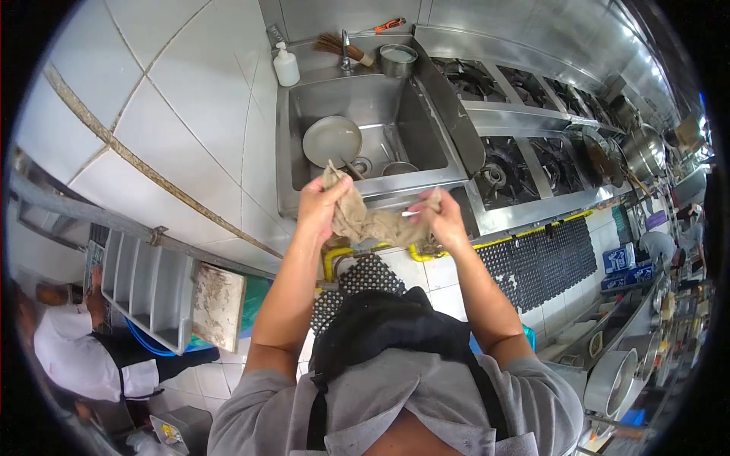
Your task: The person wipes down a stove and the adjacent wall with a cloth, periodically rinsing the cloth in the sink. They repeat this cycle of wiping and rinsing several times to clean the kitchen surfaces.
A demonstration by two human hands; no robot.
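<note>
I watch 2 bare hands holding 1 crumpled cloth [369,226] between them, just in front of the front edge of the steel sink [286,182]. The left hand [323,205] has its fingers curled in around the cloth's left end, a twisted tip poking up above the thumb. The right hand [441,218] is bent around the other end, thumb and fingers drawn together on the fabric.

Inside the basin [319,99], a round grey pan [332,140] lies near the left wall. The drain [363,165] shows beside its lower right side, and a 2nd round vessel [399,168] is partly hidden at the front edge. On the sink's back right corner I have a steel pot [395,70] with something pale and cloudy inside; I can't tell what. A white pump bottle [287,66] stands at the back left corner, its contents hidden from me. Along the back edge are the faucet [346,53] and a bristle brush [334,45].

The cloth looks dull beige-brown, wrinkled and bunched, with darker blotches, and sags between the hands. I can't tell whether it is wet.
</note>
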